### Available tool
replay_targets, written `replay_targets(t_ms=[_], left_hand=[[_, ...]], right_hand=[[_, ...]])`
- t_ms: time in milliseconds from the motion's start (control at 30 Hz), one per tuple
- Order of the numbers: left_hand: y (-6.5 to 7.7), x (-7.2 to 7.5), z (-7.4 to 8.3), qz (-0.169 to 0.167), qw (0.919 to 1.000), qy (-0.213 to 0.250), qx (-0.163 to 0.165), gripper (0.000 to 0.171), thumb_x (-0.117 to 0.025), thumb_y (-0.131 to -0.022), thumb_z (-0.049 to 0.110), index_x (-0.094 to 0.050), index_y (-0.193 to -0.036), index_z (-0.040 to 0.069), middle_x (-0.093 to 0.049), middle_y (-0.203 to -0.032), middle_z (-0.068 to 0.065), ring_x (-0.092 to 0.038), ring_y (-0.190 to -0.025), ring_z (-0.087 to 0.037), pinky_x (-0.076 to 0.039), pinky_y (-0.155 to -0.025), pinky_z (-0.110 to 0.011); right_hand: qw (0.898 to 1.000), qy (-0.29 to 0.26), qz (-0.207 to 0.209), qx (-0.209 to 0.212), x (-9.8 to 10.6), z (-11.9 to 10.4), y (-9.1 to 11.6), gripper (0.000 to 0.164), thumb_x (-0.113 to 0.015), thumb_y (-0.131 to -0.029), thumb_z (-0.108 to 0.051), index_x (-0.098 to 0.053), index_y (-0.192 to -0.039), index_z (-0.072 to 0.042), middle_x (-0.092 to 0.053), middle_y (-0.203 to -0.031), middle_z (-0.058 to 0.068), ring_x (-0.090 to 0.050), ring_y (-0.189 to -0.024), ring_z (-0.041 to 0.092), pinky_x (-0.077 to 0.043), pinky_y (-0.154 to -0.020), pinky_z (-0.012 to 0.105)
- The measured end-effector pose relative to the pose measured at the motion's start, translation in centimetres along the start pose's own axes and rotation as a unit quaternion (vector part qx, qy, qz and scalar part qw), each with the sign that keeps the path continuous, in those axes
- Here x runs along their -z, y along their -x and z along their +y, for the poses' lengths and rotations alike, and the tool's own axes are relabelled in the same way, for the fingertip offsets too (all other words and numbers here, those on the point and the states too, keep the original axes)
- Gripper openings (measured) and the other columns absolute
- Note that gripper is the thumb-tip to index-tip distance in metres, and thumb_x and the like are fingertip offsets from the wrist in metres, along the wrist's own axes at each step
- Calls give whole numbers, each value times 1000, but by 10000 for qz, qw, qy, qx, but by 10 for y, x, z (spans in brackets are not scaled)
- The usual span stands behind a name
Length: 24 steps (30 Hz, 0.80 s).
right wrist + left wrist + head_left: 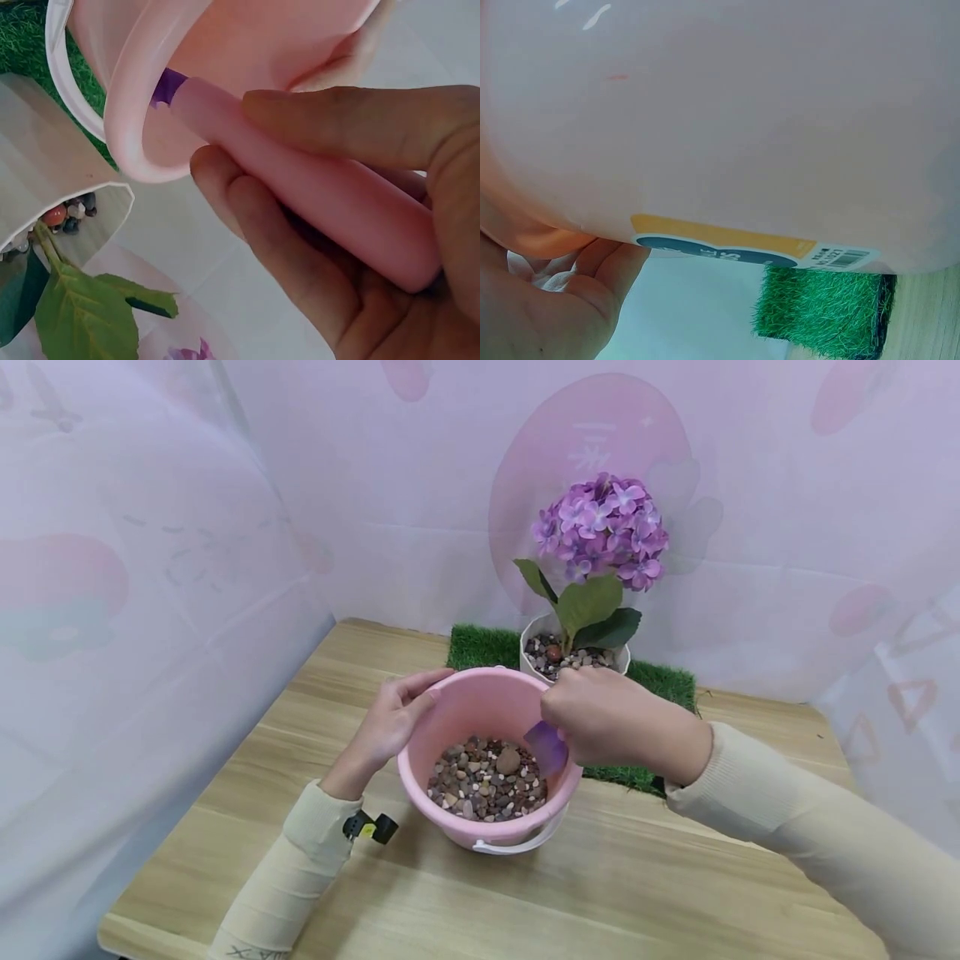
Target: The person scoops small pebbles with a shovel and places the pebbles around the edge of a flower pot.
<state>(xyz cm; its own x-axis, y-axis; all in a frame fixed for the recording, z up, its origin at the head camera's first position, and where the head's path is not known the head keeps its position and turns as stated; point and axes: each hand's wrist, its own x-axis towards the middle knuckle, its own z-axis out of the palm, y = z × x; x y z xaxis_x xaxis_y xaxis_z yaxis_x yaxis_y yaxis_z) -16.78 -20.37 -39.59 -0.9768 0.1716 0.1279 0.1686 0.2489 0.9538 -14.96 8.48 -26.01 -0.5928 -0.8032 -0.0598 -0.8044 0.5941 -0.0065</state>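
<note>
A pink bucket [480, 702] stands on the table with mixed pebbles [480, 789] across its bottom. My left hand [386, 722] grips the bucket's left rim, thumb at the inner side and fingers outside. Its fingers also show below the bucket wall in the left wrist view. In my right hand [618, 718] is a small trowel with a purple blade [547, 747], dipped inside the bucket at the right wall. The right wrist view shows the fingers and thumb round its pink handle [315, 202]. The blade's tip is near the pebbles; whether it touches them I cannot tell.
Behind the bucket, a white pot [529, 652] holds pebbles and a purple hydrangea [600, 531]. It stands on a green grass mat [480, 647]. The bucket's white handle [517, 846] hangs at the front. Printed cloth [420, 577] encloses the wooden table [465, 910].
</note>
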Motion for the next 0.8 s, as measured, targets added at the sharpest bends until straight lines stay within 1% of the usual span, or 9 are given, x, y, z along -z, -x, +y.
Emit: replay_targets(t_ms=[133,200,300,367,433,567,600,733,800], left_hand=[[0,0,0,15,10000,-1,-39,40,-56,-109,11,-61,-147,6,-64,-147,-20,-72,-118,-40,-66,-93,-36],[0,0,0,21,10000,0,-65,40,-56,-109,11,-61,-147,5,-64,-147,-20,-72,-118,-40,-66,-93,-35],[0,0,0,29,9999,4,-97,40,-55,-109,10,-60,-148,4,-64,-147,-20,-72,-119,-40,-66,-94,-35],[0,1,1,26,9999,0,-99,40,-55,-109,11,-60,-148,4,-63,-148,-20,-71,-120,-41,-66,-94,-36],[1,1,1,32,10000,-8,-90,39,-55,-109,11,-61,-147,4,-62,-149,-20,-71,-120,-41,-66,-95,-36],[0,0,1,17,10000,-34,-90,39,-55,-109,11,-61,-147,6,-63,-149,-20,-71,-120,-41,-66,-95,-37],[0,0,1,12,9999,-35,-97,39,-55,-109,11,-61,-147,6,-63,-148,-20,-71,-120,-41,-66,-95,-37],[0,0,1,7,10000,-40,-90,39,-55,-109,11,-61,-148,6,-65,-146,-21,-72,-118,-41,-67,-93,-36],[0,-1,1,13,10000,-29,-79,40,-55,-109,10,-61,-148,6,-65,-146,-21,-72,-118,-41,-67,-93,-37]], right_hand=[[9992,130,-390,-12,-4,-5,-10,18,-85,-76,-1,-72,-76,-12,-68,-72,1,-62,-61,19,-61,-58,33],[9982,144,-573,-42,-6,-7,-15,16,-88,-77,-7,-73,-80,-12,-70,-76,1,-65,-65,20,-64,-62,35],[9964,159,-823,-134,-11,-12,-23,23,-94,-73,-18,-73,-82,-14,-71,-81,-1,-66,-69,20,-66,-67,37],[9953,157,-940,-165,-15,-15,-28,27,-95,-69,-19,-73,-83,-15,-72,-84,0,-67,-72,21,-66,-70,39],[9947,203,-999,-145,-19,-17,-32,32,-97,-64,-17,-73,-85,-16,-73,-88,1,-68,-76,22,-67,-72,40],[9946,355,-975,-26,-26,-20,-37,30,-92,-64,-8,-73,-86,-17,-74,-89,4,-68,-79,21,-66,-74,40],[9945,352,-990,-30,-27,-21,-38,30,-90,-64,-6,-72,-86,-17,-73,-88,3,-68,-77,21,-66,-71,38],[9939,187,-1085,-70,-29,-18,-45,35,-90,-61,-3,-74,-90,-14,-72,-87,3,-66,-75,20,-64,-66,34],[9931,7,-1164,-138,-29,-14,-46,37,-93,-59,-3,-72,-88,-13,-70,-85,2,-65,-73,19,-64,-65,33]])
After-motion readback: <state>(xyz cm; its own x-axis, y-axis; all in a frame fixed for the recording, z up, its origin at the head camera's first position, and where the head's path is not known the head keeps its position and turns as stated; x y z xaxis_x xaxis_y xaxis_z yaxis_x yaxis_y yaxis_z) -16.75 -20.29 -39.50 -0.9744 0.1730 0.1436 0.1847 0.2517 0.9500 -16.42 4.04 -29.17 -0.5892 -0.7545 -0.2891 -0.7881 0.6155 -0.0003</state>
